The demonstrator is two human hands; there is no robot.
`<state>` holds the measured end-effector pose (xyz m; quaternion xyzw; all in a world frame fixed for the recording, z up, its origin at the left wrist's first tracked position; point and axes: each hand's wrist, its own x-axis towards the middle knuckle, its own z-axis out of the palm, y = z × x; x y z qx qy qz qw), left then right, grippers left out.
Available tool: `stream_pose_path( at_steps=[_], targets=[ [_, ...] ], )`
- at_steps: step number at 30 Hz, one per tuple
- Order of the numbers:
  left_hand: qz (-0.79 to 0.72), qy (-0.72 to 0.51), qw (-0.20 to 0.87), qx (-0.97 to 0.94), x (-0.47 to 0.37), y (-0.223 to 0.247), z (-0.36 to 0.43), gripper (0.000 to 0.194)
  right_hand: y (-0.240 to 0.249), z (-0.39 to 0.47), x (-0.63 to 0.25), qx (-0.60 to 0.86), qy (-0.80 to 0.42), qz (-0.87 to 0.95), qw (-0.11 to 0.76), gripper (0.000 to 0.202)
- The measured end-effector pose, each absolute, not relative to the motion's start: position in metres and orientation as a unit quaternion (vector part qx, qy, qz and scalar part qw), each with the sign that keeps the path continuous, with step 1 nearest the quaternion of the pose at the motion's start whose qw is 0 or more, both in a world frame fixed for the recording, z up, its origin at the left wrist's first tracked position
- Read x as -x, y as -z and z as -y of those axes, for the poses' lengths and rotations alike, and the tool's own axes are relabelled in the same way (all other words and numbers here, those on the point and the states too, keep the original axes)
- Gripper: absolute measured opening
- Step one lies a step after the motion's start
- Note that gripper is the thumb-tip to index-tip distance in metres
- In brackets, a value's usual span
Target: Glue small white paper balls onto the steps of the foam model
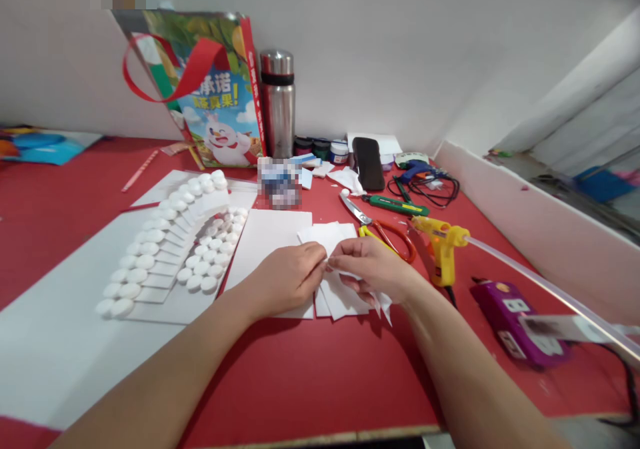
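Observation:
My left hand (293,277) and my right hand (374,270) meet fingertip to fingertip above a loose pile of white paper pieces (345,301). Both are closed in a pinch, with a tiny white bit between the fingertips, too small to name. A pointed white scrap (385,307) shows beneath my right palm; whether that hand holds it I cannot tell. Left of the pile, partly under my left hand, lies a white board (273,239). Further left, a fan-shaped white paper piece (163,279) carries rows of round white discs (145,261).
Orange-handled scissors (395,235), a green cutter (397,205) and a yellow glue gun (443,249) with a long glue stick lie to the right. A purple power strip (517,325) is nearby. Behind stand a steel flask (279,112), a printed bag (215,102), paint jars (320,149) and a phone (369,163).

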<state>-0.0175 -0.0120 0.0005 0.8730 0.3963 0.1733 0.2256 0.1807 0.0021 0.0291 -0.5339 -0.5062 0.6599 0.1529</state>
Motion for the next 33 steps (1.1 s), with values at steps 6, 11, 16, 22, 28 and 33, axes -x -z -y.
stream_pose_path(
  at_steps=[6,11,16,22,28,33],
  targets=[
    [-0.360,-0.118,0.048,-0.924,0.0186,0.0008,0.0113,0.024,-0.0264,-0.0031,-0.1830,0.508,-0.691,0.489,0.158,0.012],
    [-0.350,-0.124,-0.021,-0.928,0.0192,-0.0006,0.0089,0.019,-0.0263,-0.0028,-0.1825,0.492,-0.713,0.464,0.185,0.012],
    [-0.349,-0.142,-0.070,-0.924,0.0165,0.0019,0.0099,0.019,-0.0219,-0.0038,-0.1802,0.493,-0.710,0.455,0.215,0.015],
    [-0.421,-0.245,0.160,-0.858,0.0120,-0.0020,0.0147,0.016,-0.0215,-0.0018,-0.1779,0.493,-0.685,0.480,0.238,0.015],
    [-0.443,-0.304,0.578,-0.614,0.0129,-0.0060,0.0125,0.032,-0.0285,0.0012,-0.1778,0.494,-0.638,0.540,0.239,0.013],
    [-0.432,-0.279,0.676,-0.528,0.0117,-0.0020,0.0105,0.028,-0.0282,0.0040,-0.1759,0.485,-0.599,0.595,0.226,0.014]
  ],
)
